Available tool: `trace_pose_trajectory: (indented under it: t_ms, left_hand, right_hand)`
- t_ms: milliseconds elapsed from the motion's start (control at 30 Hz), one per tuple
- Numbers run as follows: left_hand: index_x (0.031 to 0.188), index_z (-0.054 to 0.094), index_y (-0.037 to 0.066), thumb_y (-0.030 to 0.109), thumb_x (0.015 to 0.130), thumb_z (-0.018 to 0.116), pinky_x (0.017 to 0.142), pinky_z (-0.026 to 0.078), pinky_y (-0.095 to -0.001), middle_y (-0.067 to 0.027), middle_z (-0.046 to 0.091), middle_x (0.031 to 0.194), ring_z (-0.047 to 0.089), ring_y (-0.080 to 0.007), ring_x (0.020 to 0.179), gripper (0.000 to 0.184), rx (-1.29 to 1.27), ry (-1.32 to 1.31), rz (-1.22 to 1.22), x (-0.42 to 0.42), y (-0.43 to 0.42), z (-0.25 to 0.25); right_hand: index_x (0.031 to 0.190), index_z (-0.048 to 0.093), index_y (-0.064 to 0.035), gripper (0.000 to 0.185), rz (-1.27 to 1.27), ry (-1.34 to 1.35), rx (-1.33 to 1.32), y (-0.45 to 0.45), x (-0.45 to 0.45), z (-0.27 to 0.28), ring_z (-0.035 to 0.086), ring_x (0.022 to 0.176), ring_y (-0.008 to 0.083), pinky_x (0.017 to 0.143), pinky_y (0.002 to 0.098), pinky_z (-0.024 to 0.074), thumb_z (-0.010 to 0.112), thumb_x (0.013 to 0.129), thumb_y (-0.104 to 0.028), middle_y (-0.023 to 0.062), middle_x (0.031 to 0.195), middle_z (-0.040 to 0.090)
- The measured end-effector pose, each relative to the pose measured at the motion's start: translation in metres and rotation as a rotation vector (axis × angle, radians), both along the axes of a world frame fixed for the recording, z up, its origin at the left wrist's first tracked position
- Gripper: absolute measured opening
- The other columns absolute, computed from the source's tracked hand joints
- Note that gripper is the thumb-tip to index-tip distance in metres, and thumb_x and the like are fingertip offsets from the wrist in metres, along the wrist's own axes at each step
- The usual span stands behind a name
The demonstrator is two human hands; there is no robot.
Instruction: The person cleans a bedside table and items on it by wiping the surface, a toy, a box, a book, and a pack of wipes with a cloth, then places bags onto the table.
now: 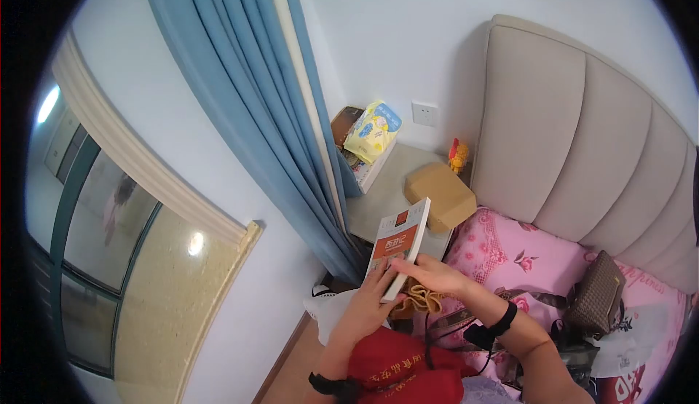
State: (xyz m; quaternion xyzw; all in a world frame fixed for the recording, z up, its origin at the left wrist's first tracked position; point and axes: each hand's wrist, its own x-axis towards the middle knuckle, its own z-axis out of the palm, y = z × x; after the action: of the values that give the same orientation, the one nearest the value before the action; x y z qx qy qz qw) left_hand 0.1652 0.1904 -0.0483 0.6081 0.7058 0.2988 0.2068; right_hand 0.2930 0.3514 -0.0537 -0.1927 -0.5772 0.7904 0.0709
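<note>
A white book with an orange-red cover panel (400, 240) is held tilted in front of me, above the edge of the bedside table. My left hand (369, 302) has its fingers on the lower left of the book. My right hand (431, 274) grips the lower right edge, its thumb lying across the cover. Just beneath the hands, ruffled mustard-coloured cloth (421, 298) shows. Beyond the book, a tan cardboard box (440, 194) rests on the bedside table (404, 158).
A yellow packet (373, 133) lies on items at the table's back left, and a small orange figure (458, 155) stands behind the box. Blue curtains (240, 76) hang left. Right are a padded headboard (539, 120), pink pillow (528, 255) and brown bag (593, 295).
</note>
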Motion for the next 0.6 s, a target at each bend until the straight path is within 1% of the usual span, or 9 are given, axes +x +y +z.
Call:
trace_pose_trajectory:
  t_ms: [100,133,233,333,400,433,467,567,600]
  left_hand:
    - [0.154,0.021,0.009,0.029,0.084,0.073,0.114,0.03,-0.0428,-0.025,0.026,0.154,0.03,-0.0395,0.141,0.089,-0.168,0.084,0.014,0.01,0.013,0.018]
    - [0.154,0.022,0.018,0.037,0.08,0.075,0.113,0.03,-0.0468,-0.0249,0.028,0.153,0.033,-0.0426,0.138,0.093,-0.095,0.054,0.011,0.01,0.016,0.016]
    - [0.155,0.021,0.017,0.033,0.081,0.075,0.112,0.031,-0.0444,-0.024,0.028,0.153,0.034,-0.0427,0.138,0.093,-0.022,-0.138,0.007,0.003,0.021,0.021]
    - [0.154,0.021,0.011,0.035,0.084,0.073,0.109,0.035,-0.0417,-0.0223,0.035,0.15,0.038,-0.0372,0.137,0.09,0.157,-0.253,0.076,-0.025,0.023,0.005]
    - [0.153,0.023,0.008,0.037,0.087,0.07,0.106,0.037,-0.039,-0.0195,0.043,0.144,0.043,-0.0326,0.132,0.086,0.278,-0.448,0.448,-0.041,0.04,-0.019]
    - [0.152,0.024,0.006,0.038,0.088,0.069,0.104,0.039,-0.0376,-0.0181,0.047,0.141,0.046,-0.0303,0.129,0.084,0.34,-0.545,0.637,-0.044,0.048,-0.017]
    - [0.144,0.038,0.005,0.04,0.093,0.063,0.098,0.041,-0.0345,-0.0131,0.054,0.132,0.052,-0.0244,0.119,0.067,0.364,-0.996,0.863,-0.041,0.054,-0.013]
    - [0.134,0.049,0.008,0.032,0.097,0.059,0.092,0.045,-0.0324,-0.0109,0.056,0.127,0.055,-0.0221,0.112,0.046,0.173,-1.659,0.745,-0.042,0.069,-0.006]
    - [0.127,0.053,0.01,0.029,0.097,0.058,0.087,0.05,-0.0327,-0.0097,0.06,0.123,0.059,-0.0201,0.108,0.036,0.126,-1.713,0.674,-0.036,0.078,-0.002]
  right_hand:
    - [0.127,0.052,0.0051,0.06,0.001,-0.11,-0.136,0.006,0.006,-0.004,0.063,0.096,0.0151,0.081,0.0278,0.0521,0.058,0.095,-0.045,0.0116,0.113,0.064]
    - [0.127,0.053,0.0051,0.059,-0.008,-0.119,-0.153,0.007,0.007,-0.003,0.063,0.096,0.0153,0.08,0.0282,0.0523,0.059,0.095,-0.044,0.0115,0.113,0.064]
    - [0.127,0.053,0.0054,0.054,-0.072,-0.133,-0.198,0.013,0.009,0.001,0.066,0.094,0.017,0.081,0.0302,0.0538,0.062,0.094,-0.037,0.0116,0.112,0.065]
    - [0.126,0.053,0.0055,0.05,-0.21,-0.087,-0.272,0.019,0.009,-0.006,0.067,0.095,0.0191,0.083,0.0316,0.0548,0.064,0.092,-0.03,0.0126,0.112,0.066]
    - [0.126,0.053,0.0053,0.049,-0.296,-0.064,-0.3,0.027,0.007,0.001,0.067,0.096,0.0194,0.084,0.032,0.0547,0.064,0.092,-0.029,0.0125,0.112,0.066]
    - [0.126,0.053,0.0051,0.049,-0.336,-0.053,-0.313,0.029,0.005,0.005,0.067,0.097,0.0196,0.084,0.0321,0.0547,0.064,0.093,-0.029,0.0124,0.113,0.066]
    - [0.126,0.052,0.0049,0.049,-0.4,-0.038,-0.333,0.031,0.001,0.007,0.067,0.097,0.0193,0.084,0.0322,0.0544,0.065,0.093,-0.029,0.012,0.114,0.066]
    - [0.125,0.054,0.0044,0.048,-0.405,0.068,-0.319,0.04,-0.015,0.014,0.066,0.097,0.0185,0.086,0.0316,0.0531,0.064,0.093,-0.03,0.0112,0.113,0.066]
    - [0.123,0.056,0.0038,0.044,-0.399,0.082,-0.268,0.045,-0.02,0.01,0.065,0.097,0.0162,0.087,0.0303,0.0514,0.065,0.094,-0.028,0.0095,0.111,0.066]
